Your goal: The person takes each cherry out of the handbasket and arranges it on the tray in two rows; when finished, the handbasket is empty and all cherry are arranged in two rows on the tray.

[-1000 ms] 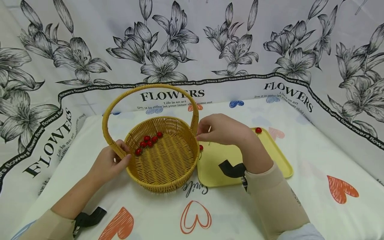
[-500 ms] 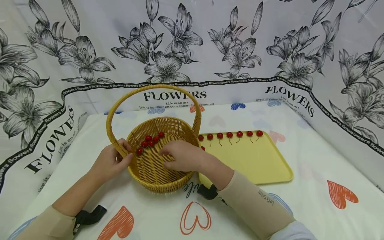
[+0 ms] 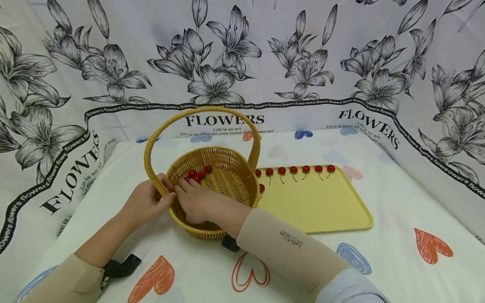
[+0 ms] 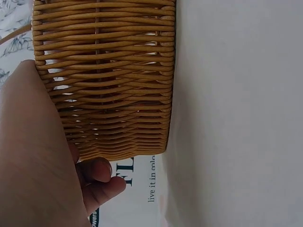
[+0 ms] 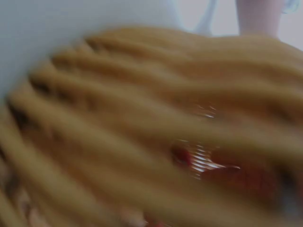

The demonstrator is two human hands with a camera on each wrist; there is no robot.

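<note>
A round woven basket (image 3: pixel 234 182) with a tall arched handle stands left of centre on the table. My left hand (image 3: pixel 145 202) grips its left side at the foot of the handle; the left wrist view shows the hand against the woven outer wall (image 4: pixel 109 85). My right hand (image 3: pixel 197 202) reaches down inside the basket on the left, its fingers beside several red cherries (image 3: pixel 202 174). Its fingertips are partly hidden, and I cannot tell whether they hold a cherry. The right wrist view is blurred, with the weave (image 5: pixel 118 94) close up and red showing through.
A yellow rectangular tray (image 3: pixel 318 206) lies right of the basket, partly behind it. Along its far edge runs a row of stemmed cherries (image 3: pixel 293 170), with one more cherry (image 3: pixel 262 188) near the basket's rim. A white cloth (image 3: pixel 398 261) printed with hearts covers the table.
My right hand has moved left from above the tray, over the rim and into the basket, down beside the cherries there. My left hand keeps its grip on the basket.
</note>
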